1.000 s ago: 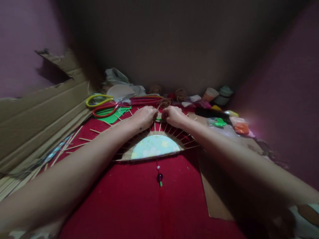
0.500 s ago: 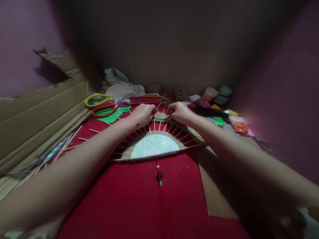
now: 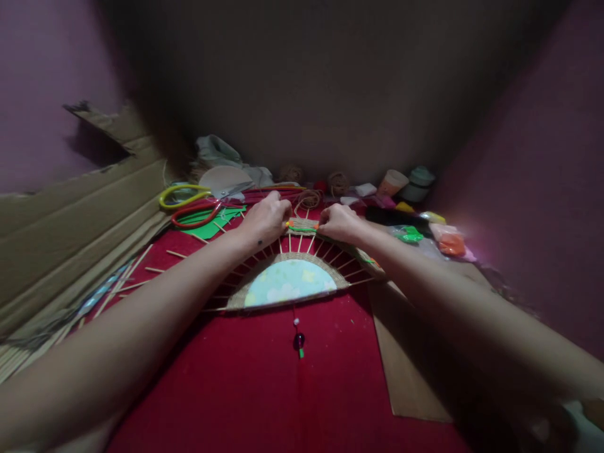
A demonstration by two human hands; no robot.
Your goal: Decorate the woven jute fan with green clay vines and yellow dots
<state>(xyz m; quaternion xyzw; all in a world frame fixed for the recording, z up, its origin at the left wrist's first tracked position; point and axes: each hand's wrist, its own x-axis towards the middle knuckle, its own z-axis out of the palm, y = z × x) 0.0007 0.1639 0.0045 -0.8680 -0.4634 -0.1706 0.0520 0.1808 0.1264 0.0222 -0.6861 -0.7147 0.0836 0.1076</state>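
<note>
A half-round craft piece lies flat, with a pale blue floral panel edged in woven twine and thin wooden sticks fanning outward. Across the sticks runs an outer woven twine band with green and orange strands in it. My left hand pinches at the band's left part, where a bit of orange and yellow shows at the fingertips. On the other side of the bare stretch, my right hand is closed on the same band. Both sets of fingertips are partly hidden. A beaded pendant hangs from the flat edge.
Scissors with yellow and red handles lie at the left over green sheets. Coiled twine sits behind my hands. Cups and bagged clay stand rear right. A cardboard sheet lies at the right, torn cardboard at the left.
My left hand has shifted slightly left and my right hand slightly lower, so more of the band shows between them. The view has moved a little.
</note>
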